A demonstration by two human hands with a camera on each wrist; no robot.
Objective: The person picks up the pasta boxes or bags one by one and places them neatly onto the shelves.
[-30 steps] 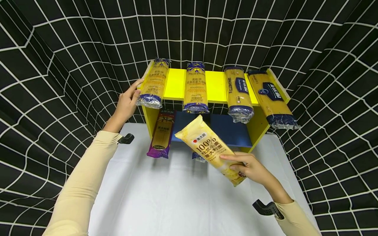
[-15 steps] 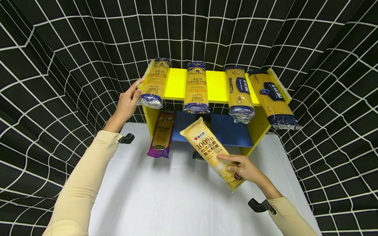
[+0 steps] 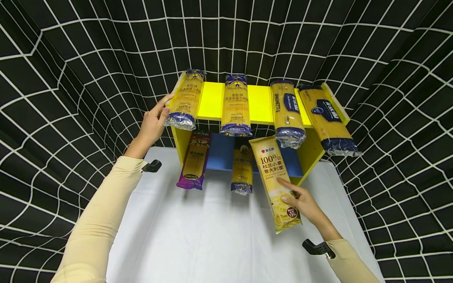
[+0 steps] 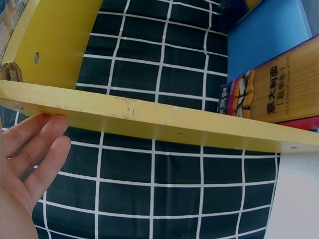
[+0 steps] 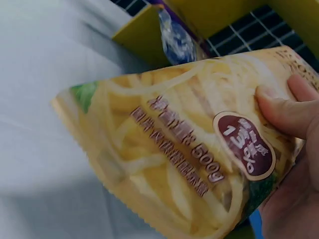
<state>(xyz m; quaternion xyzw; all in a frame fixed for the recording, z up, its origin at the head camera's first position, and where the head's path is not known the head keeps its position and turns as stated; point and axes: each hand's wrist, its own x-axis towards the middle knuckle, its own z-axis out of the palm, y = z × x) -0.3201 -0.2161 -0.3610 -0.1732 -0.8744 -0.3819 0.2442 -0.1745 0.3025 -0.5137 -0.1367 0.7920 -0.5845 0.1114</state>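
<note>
My right hand (image 3: 303, 203) grips the lower part of a light-yellow pasta packet (image 3: 270, 169), thumb across its front. The packet tilts slightly, its top end at the right half of the shelf's lower blue board (image 3: 220, 155). In the right wrist view, the packet's printed lower end (image 5: 164, 149) fills the middle. My left hand (image 3: 151, 125) touches the left side of the yellow shelf (image 3: 211, 101); in the left wrist view, extended fingers (image 4: 52, 154) rest against the outer face of the side panel (image 4: 164, 117).
On the top board lie spaghetti packs, two blue-ended ones (image 3: 185, 100) (image 3: 235, 106) left and centre, two navy-ended ones (image 3: 287, 108) (image 3: 325, 118) right. Below are a purple-ended pack (image 3: 194, 161) and another spaghetti pack (image 3: 242, 169). A white cloth (image 3: 198, 236) and black gridded curtain (image 3: 226, 35) surround the shelf.
The yellow packet has swung more upright and its top has moved right, uncovering the middle lower pack. My left hand stays at the shelf's side.
</note>
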